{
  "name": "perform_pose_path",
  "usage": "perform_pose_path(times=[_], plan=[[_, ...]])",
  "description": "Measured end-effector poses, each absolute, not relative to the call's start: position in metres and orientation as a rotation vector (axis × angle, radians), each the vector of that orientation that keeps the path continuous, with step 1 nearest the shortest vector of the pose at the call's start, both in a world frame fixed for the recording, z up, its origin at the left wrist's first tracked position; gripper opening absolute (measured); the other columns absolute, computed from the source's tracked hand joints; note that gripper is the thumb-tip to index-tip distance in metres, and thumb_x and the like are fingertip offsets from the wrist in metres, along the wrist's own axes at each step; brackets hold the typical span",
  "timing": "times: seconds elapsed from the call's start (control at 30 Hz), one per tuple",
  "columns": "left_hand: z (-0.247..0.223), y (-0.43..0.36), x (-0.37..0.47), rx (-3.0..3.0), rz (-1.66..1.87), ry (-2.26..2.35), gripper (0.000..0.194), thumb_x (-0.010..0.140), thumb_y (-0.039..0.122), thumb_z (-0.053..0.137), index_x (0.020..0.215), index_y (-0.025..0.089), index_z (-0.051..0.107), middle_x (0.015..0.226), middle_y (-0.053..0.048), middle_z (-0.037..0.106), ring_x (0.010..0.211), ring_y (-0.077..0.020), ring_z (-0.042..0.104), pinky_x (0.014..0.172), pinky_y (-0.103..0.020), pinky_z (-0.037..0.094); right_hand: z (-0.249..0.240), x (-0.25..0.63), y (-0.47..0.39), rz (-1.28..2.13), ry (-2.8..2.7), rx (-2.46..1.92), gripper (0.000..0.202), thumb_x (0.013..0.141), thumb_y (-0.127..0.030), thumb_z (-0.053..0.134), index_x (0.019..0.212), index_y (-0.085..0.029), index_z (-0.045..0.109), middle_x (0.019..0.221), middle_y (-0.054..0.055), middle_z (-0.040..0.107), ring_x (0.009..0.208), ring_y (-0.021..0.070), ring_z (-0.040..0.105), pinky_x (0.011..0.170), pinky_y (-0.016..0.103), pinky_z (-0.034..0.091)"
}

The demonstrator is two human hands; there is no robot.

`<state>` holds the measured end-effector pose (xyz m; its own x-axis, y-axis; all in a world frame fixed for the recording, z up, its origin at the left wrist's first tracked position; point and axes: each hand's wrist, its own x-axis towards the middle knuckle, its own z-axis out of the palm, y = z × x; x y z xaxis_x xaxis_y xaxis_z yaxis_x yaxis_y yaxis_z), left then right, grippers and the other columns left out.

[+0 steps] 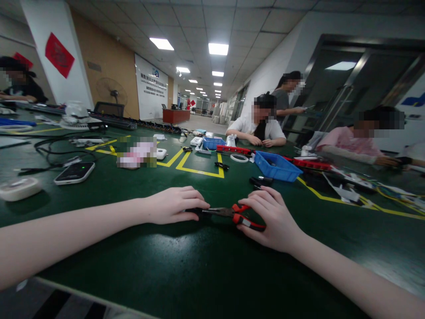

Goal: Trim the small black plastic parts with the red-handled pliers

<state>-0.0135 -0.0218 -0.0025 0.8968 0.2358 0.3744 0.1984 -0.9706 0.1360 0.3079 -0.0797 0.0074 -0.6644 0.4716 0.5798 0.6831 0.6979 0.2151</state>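
Observation:
Just above the green table [186, 274], my right hand [274, 217] grips the red-and-black handles of needle-nose pliers [237, 213], which point left. My left hand [177, 204] is closed around a small dark piece [201, 212], mostly covered by the fingers, so its kind does not show. The tips of the pliers meet the right end of this piece; whether the jaws bite on it cannot be made out. Behind my right hand lies a black object [260, 180].
A blue bin [278, 166] stands beyond my right hand, near red strips [234, 149]. A roll of tape [20, 188], a white-edged device [75, 173] and black cables [49, 148] lie at left. Yellow tape [199, 171] marks the table. Several people sit or stand around it.

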Motion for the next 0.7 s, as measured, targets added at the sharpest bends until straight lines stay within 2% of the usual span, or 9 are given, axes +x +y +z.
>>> perform_pose_path(times=[0.7], plan=[[-0.0021, -0.0236, -0.0132, 3.009, 0.623, 0.354, 0.037, 0.104, 0.034, 0.051, 0.138, 0.019, 0.055, 0.123, -0.013, 0.065, 0.108, -0.024, 0.064, 0.092, -0.035, 0.054, 0.0121, 0.3067, -0.0808, -0.367, -2.45, -0.982, 0.032, 0.084, -0.039, 0.068, 0.11, -0.021, 0.064, 0.1, 0.008, 0.075, 0.089, 0.0253, 0.069, 0.092, 0.047, 0.045]])
